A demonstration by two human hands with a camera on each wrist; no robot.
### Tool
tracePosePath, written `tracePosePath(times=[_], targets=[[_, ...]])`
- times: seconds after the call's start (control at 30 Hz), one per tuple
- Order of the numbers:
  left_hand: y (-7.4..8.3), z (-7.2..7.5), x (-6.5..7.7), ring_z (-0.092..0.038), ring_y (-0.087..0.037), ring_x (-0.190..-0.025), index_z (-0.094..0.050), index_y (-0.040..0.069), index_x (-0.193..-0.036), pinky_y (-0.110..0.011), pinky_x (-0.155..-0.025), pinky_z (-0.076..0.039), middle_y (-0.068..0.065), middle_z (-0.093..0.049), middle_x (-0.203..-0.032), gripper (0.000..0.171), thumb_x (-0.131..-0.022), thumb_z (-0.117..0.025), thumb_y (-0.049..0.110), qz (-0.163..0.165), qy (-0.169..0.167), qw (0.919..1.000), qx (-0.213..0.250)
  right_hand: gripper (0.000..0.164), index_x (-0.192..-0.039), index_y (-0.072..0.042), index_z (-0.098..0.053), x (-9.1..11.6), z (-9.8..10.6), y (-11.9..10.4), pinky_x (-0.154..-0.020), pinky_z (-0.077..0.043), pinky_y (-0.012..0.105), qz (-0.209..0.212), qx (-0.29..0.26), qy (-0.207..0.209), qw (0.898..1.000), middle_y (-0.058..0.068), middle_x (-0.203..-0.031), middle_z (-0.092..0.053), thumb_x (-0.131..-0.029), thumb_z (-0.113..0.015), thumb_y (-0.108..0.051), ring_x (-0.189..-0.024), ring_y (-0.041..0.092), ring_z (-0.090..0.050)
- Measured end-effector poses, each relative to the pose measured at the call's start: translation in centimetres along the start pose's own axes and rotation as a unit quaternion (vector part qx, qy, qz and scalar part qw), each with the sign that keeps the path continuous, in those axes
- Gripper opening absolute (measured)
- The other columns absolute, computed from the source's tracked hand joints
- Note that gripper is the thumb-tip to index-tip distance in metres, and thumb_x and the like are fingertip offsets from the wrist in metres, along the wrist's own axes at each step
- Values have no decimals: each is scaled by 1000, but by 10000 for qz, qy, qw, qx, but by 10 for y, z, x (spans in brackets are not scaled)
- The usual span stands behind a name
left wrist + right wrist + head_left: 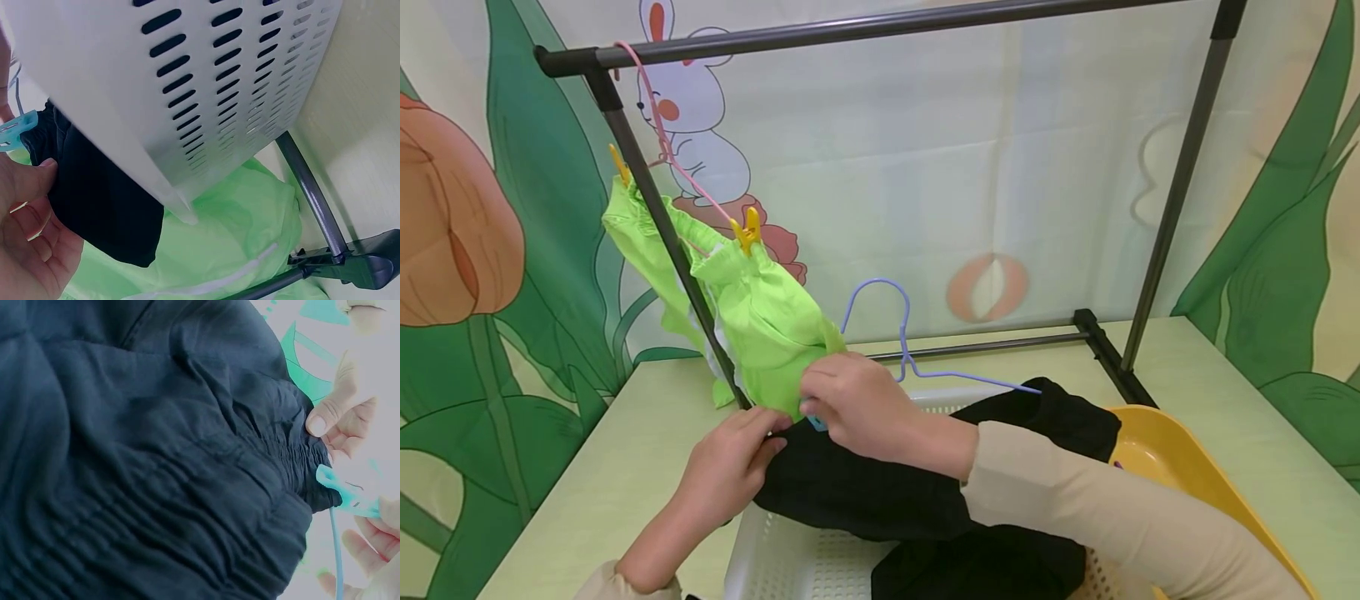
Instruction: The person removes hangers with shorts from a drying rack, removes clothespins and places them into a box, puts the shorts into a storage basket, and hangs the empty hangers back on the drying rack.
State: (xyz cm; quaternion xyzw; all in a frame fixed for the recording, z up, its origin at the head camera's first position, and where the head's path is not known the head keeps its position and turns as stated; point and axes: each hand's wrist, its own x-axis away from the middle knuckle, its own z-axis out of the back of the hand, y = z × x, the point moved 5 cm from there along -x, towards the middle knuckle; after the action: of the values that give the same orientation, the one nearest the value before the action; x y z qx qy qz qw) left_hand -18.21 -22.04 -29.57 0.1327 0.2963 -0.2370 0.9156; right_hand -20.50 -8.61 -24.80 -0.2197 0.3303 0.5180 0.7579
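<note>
A black garment with a gathered elastic waistband lies over a white basket. My left hand pinches the waistband's corner between thumb and fingers. Close by, my right hand holds a light blue clothespin, whose jaws sit over the waistband's edge. A purple-blue hanger stands behind the garment, hook up; one arm reaches the cloth at the right, while its left end is hidden by my right hand in the head view. In the left wrist view, the black cloth hangs beside the basket's outer wall.
Light green pants hang by yellow clothespins from a pink hanger on the dark rack bar, close behind my hands. A yellow tray lies right of the basket. The rack's posts stand on both sides.
</note>
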Motion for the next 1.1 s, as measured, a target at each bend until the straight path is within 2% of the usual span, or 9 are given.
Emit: tracePosePath(times=[0.23, 0.47, 0.63, 0.77, 0.9, 0.97, 1.03, 1.1], targets=[[2, 0, 0, -56, -12, -75, -59, 14, -84, -28, -62, -46, 4, -60, -81, 21, -71, -69, 0, 30, -67, 10000, 1, 11, -71, -9, -56, 0, 6, 5, -63, -41, 20, -458, -603, -44, 9971, -1, -66, -54, -79, -64, -8, -64, 11, -51], [1, -1, 0, -56, -12, -74, -60, 13, -84, -29, -61, -46, 3, -59, -80, 20, -71, -69, 0, 68, -89, 9999, -61, 9, -74, -7, -56, -6, 23, 13, -58, -38, 16, -790, -993, 236, 9916, 1, -68, -55, -80, -63, -7, -60, 10, -47], [-1, -1, 0, -57, -13, -74, -60, 12, -85, -30, -61, -46, 2, -60, -80, 19, -72, -68, 0, 94, -98, 9999, -94, 9, -80, -5, -55, -6, 27, 20, -60, -39, 17, -1247, -1222, -43, 9846, 3, -75, -58, -81, -62, -10, -62, 12, -47], [-1, -1, -1, -57, -14, -74, -60, 11, -84, -30, -60, -46, 1, -60, -80, 20, -71, -69, 0, 45, -33, 9999, -127, 12, -83, -5, -56, -5, 28, 28, -63, -43, 20, -1814, -1627, -285, 9694, 3, -79, -61, -82, -62, -15, -65, 12, -53], [-1, -2, -1, -56, -14, -73, -60, 11, -84, -30, -60, -46, 1, -60, -79, 20, -71, -69, 0, 53, -37, 9999, -113, 13, -87, -7, -57, -2, 29, 36, -77, -46, 26, -2493, -2323, -443, 9391, 2, -78, -64, -82, -62, -18, -77, 11, -59], [-1, -2, -1, -56, -13, -74, -60, 12, -84, -31, -61, -46, 2, -60, -80, 19, -71, -69, 0, 89, -76, 9999, -98, 16, -91, -6, -58, 0, 30, 40, -81, -46, 27, -2757, -2587, -461, 9246, 3, -78, -64, -82, -62, -19, -78, 11, -59], [-1, -3, -1, -56, -13, -74, -60, 12, -84, -31, -61, -46, 2, -59, -80, 19, -72, -68, 1, 117, -111, 9998, -92, 19, -95, -5, -58, 1, 30, 43, -80, -47, 26, -2924, -2817, -454, 9127, 5, -77, -63, -82, -62, -19, -75, 12, -58], [-1, -3, -1, -56, -14, -74, -60, 12, -84, -31, -61, -46, 2, -59, -80, 19, -72, -68, 1, 135, -131, 9998, -100, 21, -97, -4, -58, 2, 32, 45, -77, -48, 26, -3015, -2952, -427, 9056, 6, -77, -62, -82, -63, -18, -73, 13, -57]])
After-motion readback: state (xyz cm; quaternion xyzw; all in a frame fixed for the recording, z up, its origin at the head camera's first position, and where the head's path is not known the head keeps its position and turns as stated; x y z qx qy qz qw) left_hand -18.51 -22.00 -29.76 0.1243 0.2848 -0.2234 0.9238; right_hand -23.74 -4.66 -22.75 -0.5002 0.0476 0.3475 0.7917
